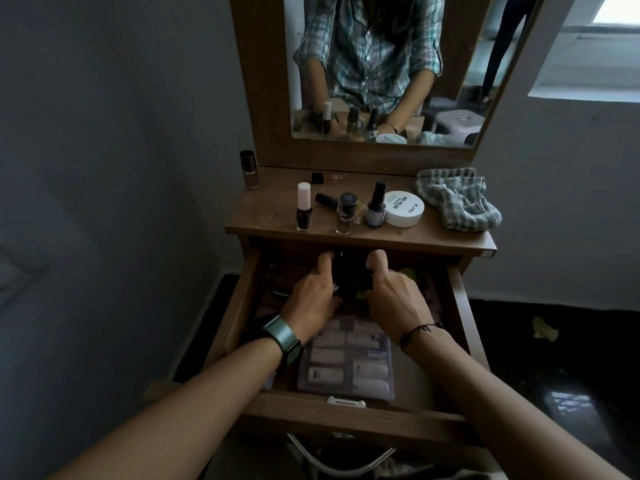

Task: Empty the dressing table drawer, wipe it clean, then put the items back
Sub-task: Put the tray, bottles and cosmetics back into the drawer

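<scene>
The wooden drawer [457, 306] of the dressing table is pulled open. Both hands reach into its dark back part. My left hand [313, 294] and my right hand [394, 292] each curl round dark small bottles [349, 275] between them; how many I cannot tell. A clear plastic box [346, 362] of pale bottles lies in the drawer's front. A brown tube [277, 289] lies at the drawer's left. On the tabletop [433, 233] stand several nail polish bottles [304, 209], a white round tub [403, 207] and a checked cloth [457, 199].
A mirror [381, 64] stands behind the tabletop. One more bottle [249, 169] sits at the table's back left corner. A grey wall is on the left. A dark floor with a scrap of paper [545, 329] lies on the right. White straps [346, 459] hang below the drawer.
</scene>
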`<state>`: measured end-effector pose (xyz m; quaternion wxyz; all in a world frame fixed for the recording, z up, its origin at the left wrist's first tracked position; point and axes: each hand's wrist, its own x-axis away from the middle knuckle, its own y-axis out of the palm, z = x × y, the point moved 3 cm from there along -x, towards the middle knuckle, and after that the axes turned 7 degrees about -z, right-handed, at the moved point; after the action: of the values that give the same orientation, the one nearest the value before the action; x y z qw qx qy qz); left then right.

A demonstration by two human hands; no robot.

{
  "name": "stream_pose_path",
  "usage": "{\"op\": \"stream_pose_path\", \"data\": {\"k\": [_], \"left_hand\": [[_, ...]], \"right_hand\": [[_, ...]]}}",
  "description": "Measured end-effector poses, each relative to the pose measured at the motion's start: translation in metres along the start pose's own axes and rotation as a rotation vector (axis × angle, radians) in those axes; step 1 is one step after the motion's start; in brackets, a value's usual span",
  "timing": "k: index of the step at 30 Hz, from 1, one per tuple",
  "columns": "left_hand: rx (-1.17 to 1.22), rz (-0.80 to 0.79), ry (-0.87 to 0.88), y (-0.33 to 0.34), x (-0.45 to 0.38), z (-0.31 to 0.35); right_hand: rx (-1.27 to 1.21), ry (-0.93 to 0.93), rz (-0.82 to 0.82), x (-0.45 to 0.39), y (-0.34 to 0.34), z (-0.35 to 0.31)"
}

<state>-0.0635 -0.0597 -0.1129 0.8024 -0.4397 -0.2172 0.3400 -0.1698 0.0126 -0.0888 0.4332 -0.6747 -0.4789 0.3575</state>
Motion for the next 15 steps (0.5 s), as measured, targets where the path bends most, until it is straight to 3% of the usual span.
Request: {"op": "stream_pose_path", "data": {"k": [3, 10, 15], "left_hand": [[0.055, 0.01, -0.012, -0.003, 0.002, 0.0], [0.135, 0.12, 0.051, -0.023, 0.018, -0.002], [0.237, 0.354, 0.014, -0.06, 0.02, 0.0]], "right_hand": [[-0.034, 0.016, 0.045, 0.005, -0.011, -0.003], [-0.149, -0.038, 0.381, 0.012, -0.074, -0.022], [-0.185, -0.131, 0.313, -0.008, -0.078, -0.046]]}}
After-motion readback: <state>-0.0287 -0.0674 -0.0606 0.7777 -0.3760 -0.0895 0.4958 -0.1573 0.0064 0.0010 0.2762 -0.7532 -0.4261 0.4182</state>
